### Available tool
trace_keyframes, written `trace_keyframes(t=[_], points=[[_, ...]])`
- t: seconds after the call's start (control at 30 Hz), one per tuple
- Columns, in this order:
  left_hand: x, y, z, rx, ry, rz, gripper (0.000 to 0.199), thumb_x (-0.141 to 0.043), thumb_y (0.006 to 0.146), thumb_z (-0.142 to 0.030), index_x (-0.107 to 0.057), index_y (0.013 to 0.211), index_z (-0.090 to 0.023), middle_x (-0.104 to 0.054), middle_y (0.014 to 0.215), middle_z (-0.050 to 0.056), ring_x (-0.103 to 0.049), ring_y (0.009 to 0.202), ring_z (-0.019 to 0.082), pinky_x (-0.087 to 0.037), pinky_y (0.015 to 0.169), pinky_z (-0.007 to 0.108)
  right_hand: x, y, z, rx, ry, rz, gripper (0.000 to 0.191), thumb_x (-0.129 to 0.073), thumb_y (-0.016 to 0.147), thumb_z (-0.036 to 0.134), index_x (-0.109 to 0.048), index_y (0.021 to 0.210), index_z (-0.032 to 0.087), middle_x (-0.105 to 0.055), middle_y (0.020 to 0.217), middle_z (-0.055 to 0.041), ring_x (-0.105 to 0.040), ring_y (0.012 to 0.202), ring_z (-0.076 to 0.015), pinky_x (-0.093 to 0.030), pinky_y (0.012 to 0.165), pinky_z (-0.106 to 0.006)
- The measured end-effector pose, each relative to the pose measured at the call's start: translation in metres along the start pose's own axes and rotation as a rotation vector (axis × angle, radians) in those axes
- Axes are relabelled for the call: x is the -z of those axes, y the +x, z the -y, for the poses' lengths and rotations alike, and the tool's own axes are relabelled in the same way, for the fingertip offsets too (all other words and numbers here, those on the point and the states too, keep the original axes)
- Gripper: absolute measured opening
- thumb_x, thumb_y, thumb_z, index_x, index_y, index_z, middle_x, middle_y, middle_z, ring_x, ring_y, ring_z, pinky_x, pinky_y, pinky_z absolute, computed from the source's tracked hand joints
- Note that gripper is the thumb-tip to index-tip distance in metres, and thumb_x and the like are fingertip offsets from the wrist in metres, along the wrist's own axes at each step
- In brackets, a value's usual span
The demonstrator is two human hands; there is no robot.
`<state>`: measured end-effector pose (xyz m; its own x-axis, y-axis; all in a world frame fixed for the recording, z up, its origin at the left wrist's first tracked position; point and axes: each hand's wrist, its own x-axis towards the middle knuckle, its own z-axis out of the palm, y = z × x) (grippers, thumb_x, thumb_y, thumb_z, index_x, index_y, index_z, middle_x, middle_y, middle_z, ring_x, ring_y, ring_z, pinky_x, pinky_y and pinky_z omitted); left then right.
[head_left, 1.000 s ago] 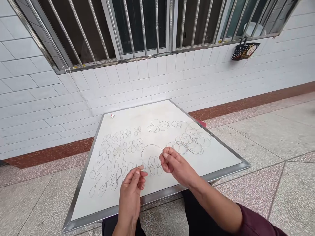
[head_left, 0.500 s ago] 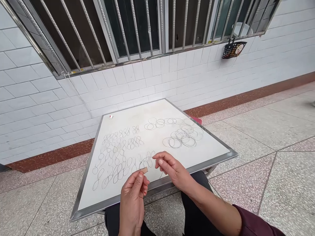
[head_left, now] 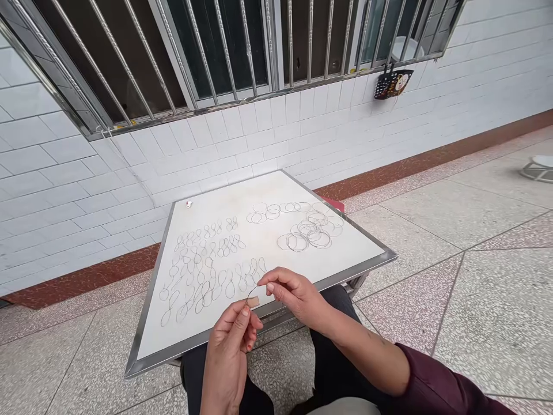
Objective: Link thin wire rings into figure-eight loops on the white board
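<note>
Between the thumb and forefinger of my left hand [head_left: 230, 346] is a small flat tan piece [head_left: 254, 301], with one end of a thin dark wire [head_left: 251, 290] at the same fingertips. My right hand [head_left: 298, 297] pinches the wire a little way along, so it bows in a short arc between both hands. Both hands are over the near edge of a white tabletop [head_left: 259, 191]. Figure-eight wire loops [head_left: 204, 298] lie in rows on the left half. Round wire coils [head_left: 308, 237] overlap on the right half.
Metal trim [head_left: 159, 350] edges the table, which stands near a tiled wall [head_left: 190, 138] and barred window. A small white-and-red object [head_left: 189, 204] sits in the far left corner. A patterned basket [head_left: 392, 85] hangs below the window; a round stool [head_left: 540, 167] stands far right.
My right hand has come slightly closer to my left, and the wire now arcs clearly between them. The camera view has turned a little to the right, bringing the stool into view.
</note>
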<state>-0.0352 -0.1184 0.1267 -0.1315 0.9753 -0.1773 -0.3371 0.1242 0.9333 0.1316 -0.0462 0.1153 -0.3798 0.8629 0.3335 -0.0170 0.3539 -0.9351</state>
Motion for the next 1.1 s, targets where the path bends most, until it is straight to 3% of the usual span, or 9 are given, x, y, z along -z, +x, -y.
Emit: trace_keyframes(t=[0.4, 0.67, 0.9, 1.1], points=[[-0.0059, -0.0108, -0.0062, 0.047, -0.087, 0.1, 0.03, -0.07, 0.083, -0.045, -0.073, 0.084, -0.014, -0.061, 0.069, 0.005, -0.044, 0.06, 0.01, -0.033, 0.051, 0.021, 0.003, -0.0009, 0.0039, 0.075, -0.029, 0.041, 0.019, -0.051, 0.096, 0.029, -0.069, 0.099, 0.023, -0.064, 0.089, -0.0028, -0.058, 0.083, -0.0157, -0.045, 0.076, -0.031], [-0.004, -0.0067, -0.0028, 0.104, -0.064, 0.079, 0.029, -0.079, 0.074, -0.043, -0.076, 0.084, -0.016, -0.059, 0.066, 0.002, -0.043, 0.059, 0.009, -0.031, 0.05, 0.019, 0.0051, 0.0013, 0.0, 0.088, -0.06, 0.07, 0.02, -0.052, 0.096, 0.031, -0.071, 0.097, 0.023, -0.064, 0.088, -0.0029, -0.058, 0.081, -0.0159, -0.044, 0.075, -0.031], [-0.0025, -0.0037, -0.0036, 0.067, 0.01, 0.111, 0.029, -0.077, 0.077, -0.046, -0.078, 0.086, -0.018, -0.063, 0.075, 0.004, -0.053, 0.075, 0.014, -0.043, 0.079, 0.027, 0.0072, 0.0011, -0.0012, 0.093, -0.072, 0.087, 0.022, -0.052, 0.097, 0.032, -0.072, 0.098, 0.025, -0.063, 0.087, -0.0022, -0.057, 0.079, -0.0152, -0.044, 0.073, -0.03], [-0.0024, -0.0027, -0.0014, 0.056, -0.041, 0.141, 0.026, -0.077, 0.077, -0.04, -0.077, 0.09, -0.018, -0.066, 0.077, 0.003, -0.056, 0.076, 0.015, -0.046, 0.081, 0.029, 0.0068, 0.0021, -0.0009, 0.05, -0.021, 0.099, 0.02, -0.056, 0.095, 0.035, -0.072, 0.097, 0.024, -0.063, 0.085, -0.002, -0.055, 0.078, -0.0149, -0.043, 0.074, -0.03]])
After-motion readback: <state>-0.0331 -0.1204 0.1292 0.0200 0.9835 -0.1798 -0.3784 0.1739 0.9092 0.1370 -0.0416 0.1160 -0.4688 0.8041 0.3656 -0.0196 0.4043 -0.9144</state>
